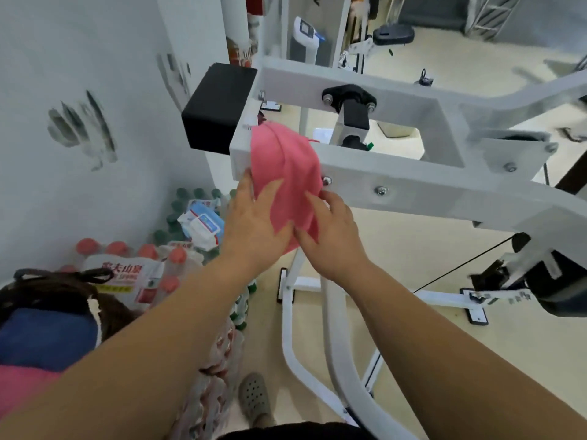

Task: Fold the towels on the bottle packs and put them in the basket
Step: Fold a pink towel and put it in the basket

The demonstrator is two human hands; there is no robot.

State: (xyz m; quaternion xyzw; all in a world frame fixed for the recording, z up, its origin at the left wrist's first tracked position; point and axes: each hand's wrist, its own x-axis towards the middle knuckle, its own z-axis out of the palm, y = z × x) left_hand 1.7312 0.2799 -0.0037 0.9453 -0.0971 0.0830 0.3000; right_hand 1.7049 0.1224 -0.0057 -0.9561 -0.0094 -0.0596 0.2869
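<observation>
While two folded towels already lie in the brown woven basket (104, 312) at near left, a dark blue towel (47, 335) and a pink folded towel (22, 385) nearer still, the job looks partly done. Just right of the basket sit the shrink-wrapped red-capped bottle packs (127, 274), with green-capped bottles (178, 214) and white-and-blue wipes packets (203, 223) farther back. No towel shows on any pack here.

The left hand (254, 223) is spread, fingers straight, laid flat on the left edge of the loose pink cloth towel (286, 173). That towel hangs draped over the near bar of the white metal frame (413, 173), not on the packs and well apart from the basket. It looks soft, bunched and creased, with long vertical folds, not squared up.

The right hand (330, 236) is at the lower right edge of the loose pink cloth towel, thumb and forefinger seeming to pinch it, other fingers curled.

Left to do, by my guess: take this one off the bar, fold it, put it in the basket.
</observation>
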